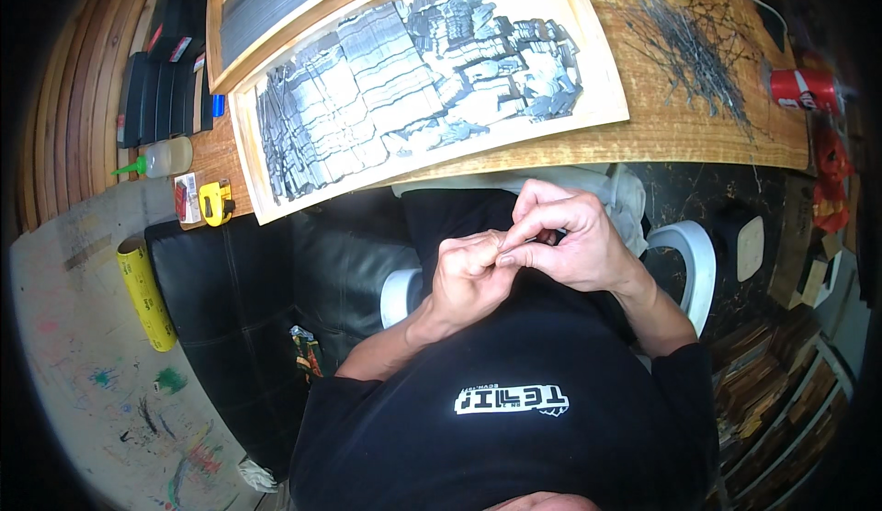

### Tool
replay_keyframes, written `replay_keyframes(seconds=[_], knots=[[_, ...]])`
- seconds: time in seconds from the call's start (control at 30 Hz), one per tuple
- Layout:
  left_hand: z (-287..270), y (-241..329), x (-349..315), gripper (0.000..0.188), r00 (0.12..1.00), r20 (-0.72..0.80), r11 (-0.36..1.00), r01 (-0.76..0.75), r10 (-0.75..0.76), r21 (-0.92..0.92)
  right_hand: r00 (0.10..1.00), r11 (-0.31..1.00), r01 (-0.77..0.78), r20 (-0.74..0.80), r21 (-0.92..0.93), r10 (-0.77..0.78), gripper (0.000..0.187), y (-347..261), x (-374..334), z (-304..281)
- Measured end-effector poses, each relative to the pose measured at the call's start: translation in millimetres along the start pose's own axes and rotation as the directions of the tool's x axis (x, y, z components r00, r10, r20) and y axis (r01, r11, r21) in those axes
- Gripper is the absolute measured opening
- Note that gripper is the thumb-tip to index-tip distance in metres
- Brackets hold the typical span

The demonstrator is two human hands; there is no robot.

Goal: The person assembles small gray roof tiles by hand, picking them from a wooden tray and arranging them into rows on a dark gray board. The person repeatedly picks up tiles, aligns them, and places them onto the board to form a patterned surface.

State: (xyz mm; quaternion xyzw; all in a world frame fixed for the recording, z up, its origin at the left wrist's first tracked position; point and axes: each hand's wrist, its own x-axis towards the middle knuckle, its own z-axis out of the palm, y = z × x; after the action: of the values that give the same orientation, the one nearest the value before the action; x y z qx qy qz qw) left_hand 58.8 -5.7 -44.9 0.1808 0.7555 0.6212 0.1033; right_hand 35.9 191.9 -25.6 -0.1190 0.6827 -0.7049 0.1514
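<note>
My left hand [469,279] and my right hand [571,243] meet in front of my chest, just short of the table edge. Thumb and forefinger of the right pinch at the fingertips of the left, whose fingers are curled in. Whatever lies between them is too small to make out. Beyond the hands, a shallow wooden tray [424,173] with a white bottom rests on the table. It is filled with many thin grey and black pieces [390,47], in neat rows at the left and middle and jumbled toward the right.
A wooden frame with a grey ribbed panel [276,1] adjoins the tray. Dark thin wire-like strands [694,47] lie at right, near a red can [804,90]. At left are a yellow tape measure [217,204] and a green-tipped bottle [168,157]. A black sofa [225,327] stands beside me.
</note>
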Motion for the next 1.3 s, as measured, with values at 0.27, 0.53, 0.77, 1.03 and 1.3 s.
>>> replay_keyframes(seconds=[0.27, 0.53, 0.77, 1.03, 1.3], knots=[[-3.9, -0.1, 6.3, 0.008, 0.998, 0.048, 0.998, 0.054, -0.052, -0.041, 0.969, 0.956, 0.205, -0.096, -0.212, -0.229, 0.013, 1.6, -1.5, 7.9], [-28.0, -0.8, 25.4, 0.02, 0.967, 0.233, 0.984, 0.135, -0.104, -0.119, 0.99, 0.98, 0.025, -0.132, -0.197, -0.052, 0.024, -17.2, -11.2, 3.8], [-29.0, -2.6, 25.3, 0.016, 0.958, 0.269, 0.989, 0.123, -0.096, -0.085, 0.987, 0.979, 0.037, -0.147, -0.201, -0.067, 0.016, -7.4, -15.1, 4.3], [-28.1, -4.9, 25.5, 0.014, 0.96, 0.27, 0.985, 0.111, -0.072, -0.132, 0.982, 0.977, 0.071, -0.159, -0.202, -0.104, 0.015, -2.1, -14.2, 5.8], [-22.0, 9.7, 27.0, 0.016, 0.899, 0.304, 0.92, 0.368, -0.315, -0.137, 0.947, 0.972, 0.026, -0.305, -0.234, -0.099, 0.027, 7.7, -12.7, 10.2]])
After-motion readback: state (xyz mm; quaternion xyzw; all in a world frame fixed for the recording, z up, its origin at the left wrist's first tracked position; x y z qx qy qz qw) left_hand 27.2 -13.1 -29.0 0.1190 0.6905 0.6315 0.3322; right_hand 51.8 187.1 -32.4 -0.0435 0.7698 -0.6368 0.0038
